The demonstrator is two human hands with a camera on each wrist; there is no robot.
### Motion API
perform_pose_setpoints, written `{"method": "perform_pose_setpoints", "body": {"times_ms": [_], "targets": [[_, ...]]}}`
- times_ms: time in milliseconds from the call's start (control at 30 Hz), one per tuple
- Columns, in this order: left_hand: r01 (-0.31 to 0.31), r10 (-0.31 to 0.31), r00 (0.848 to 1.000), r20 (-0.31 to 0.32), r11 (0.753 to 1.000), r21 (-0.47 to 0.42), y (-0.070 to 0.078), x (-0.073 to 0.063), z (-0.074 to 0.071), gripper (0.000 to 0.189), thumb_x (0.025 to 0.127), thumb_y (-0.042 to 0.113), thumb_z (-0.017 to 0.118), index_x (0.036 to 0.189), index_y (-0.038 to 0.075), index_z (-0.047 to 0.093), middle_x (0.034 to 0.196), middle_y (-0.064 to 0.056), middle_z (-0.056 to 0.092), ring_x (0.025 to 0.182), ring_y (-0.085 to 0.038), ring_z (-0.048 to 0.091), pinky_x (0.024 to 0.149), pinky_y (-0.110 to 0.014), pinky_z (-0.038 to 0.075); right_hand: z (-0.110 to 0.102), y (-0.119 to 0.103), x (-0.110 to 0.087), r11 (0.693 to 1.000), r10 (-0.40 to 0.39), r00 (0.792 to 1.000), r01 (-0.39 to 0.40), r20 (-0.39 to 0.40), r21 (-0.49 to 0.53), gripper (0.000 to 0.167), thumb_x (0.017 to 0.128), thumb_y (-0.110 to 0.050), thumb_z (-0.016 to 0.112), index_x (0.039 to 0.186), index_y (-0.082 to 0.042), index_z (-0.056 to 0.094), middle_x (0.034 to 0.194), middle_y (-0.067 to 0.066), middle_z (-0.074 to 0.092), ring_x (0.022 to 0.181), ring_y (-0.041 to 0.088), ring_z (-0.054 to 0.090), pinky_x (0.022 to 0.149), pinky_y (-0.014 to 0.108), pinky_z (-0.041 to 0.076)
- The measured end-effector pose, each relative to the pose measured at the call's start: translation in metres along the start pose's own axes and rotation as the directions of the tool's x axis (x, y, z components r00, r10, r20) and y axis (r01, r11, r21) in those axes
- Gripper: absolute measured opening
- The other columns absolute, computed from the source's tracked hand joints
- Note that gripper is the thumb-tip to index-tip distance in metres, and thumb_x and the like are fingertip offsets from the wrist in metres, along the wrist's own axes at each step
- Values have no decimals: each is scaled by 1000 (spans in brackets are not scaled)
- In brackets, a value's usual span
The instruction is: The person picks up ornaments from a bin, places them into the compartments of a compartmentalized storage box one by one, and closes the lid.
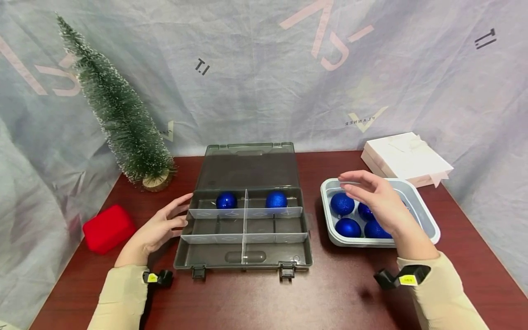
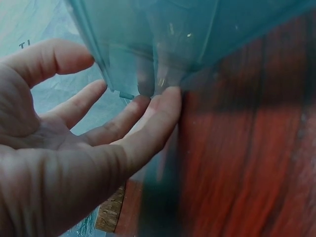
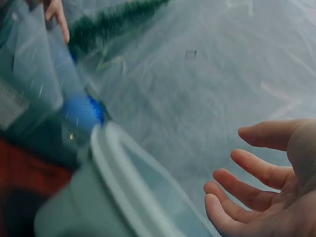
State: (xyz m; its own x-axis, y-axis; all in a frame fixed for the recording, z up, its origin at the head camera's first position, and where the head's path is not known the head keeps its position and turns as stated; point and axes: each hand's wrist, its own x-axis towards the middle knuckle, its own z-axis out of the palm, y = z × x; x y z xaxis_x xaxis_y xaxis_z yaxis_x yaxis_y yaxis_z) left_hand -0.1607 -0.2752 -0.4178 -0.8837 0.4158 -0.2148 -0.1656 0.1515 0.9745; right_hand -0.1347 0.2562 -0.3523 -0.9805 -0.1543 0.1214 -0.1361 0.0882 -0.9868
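Observation:
A grey see-through divided box (image 1: 272,252) lies with its lid folded back. One blue ball (image 1: 226,200) sits in its back left compartment, another blue ball (image 1: 276,199) in the back right one. My left hand (image 1: 158,229) touches the box's left side with fingers extended; the left wrist view shows its fingertips against the box wall (image 2: 133,44). Over the pale plastic tub (image 1: 431,229) hovers my right hand (image 1: 381,199), its fingers loosely bent and holding nothing. Several blue balls (image 1: 348,228) rest in the tub, some partly hidden by that hand.
A small frosted Christmas tree (image 1: 119,114) on a wooden base stands at the back left. Nearer lies a red box (image 1: 108,229). Behind the tub is a white gift box (image 1: 406,156) with a ribbon. A printed cloth (image 1: 255,101) hangs behind the table.

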Motion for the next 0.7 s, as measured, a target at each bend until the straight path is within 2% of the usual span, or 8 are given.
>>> {"method": "perform_pose_setpoints", "body": {"times_ms": [267,400,500,600,700], "targets": [[-10,10,1000,-2,1000,6,-1,2,-1,74,100,-2,49,165,14,18,162,-27,16,142,-47,25,101,-55,36,-15,21,-2,982,30,999,-37,-37,-186,36,99,-8,67,129,10,59,117,-5,70,108,4,64,89,15,46],[-15,15,1000,-4,1000,4,-1,2,0,74,99,-2,49,165,15,19,162,-27,17,140,-46,27,100,-53,37,-17,25,-1,949,60,997,-70,-42,-308,41,98,-12,69,132,9,59,126,11,68,112,7,62,88,14,44],[-14,14,1000,-5,1000,5,-1,2,-1,74,99,-2,48,165,14,18,162,-28,16,141,-47,26,100,-54,37,-17,27,1,910,84,996,-90,-32,-405,42,98,-15,70,133,6,60,132,22,63,120,22,60,89,14,42],[-13,13,1000,-5,1000,3,-2,2,-1,74,99,-2,48,165,14,18,162,-28,16,143,-48,23,101,-55,37,-16,28,2,879,92,996,-87,-14,-469,43,96,-16,72,132,4,61,132,23,62,124,36,57,93,23,43],[-16,16,1000,-5,1000,-1,-3,2,-1,74,99,-2,49,165,14,19,162,-28,17,143,-48,24,100,-54,38,-14,31,5,858,88,996,-66,19,-509,44,94,-14,75,132,5,62,131,24,63,125,42,55,99,41,45]]}}
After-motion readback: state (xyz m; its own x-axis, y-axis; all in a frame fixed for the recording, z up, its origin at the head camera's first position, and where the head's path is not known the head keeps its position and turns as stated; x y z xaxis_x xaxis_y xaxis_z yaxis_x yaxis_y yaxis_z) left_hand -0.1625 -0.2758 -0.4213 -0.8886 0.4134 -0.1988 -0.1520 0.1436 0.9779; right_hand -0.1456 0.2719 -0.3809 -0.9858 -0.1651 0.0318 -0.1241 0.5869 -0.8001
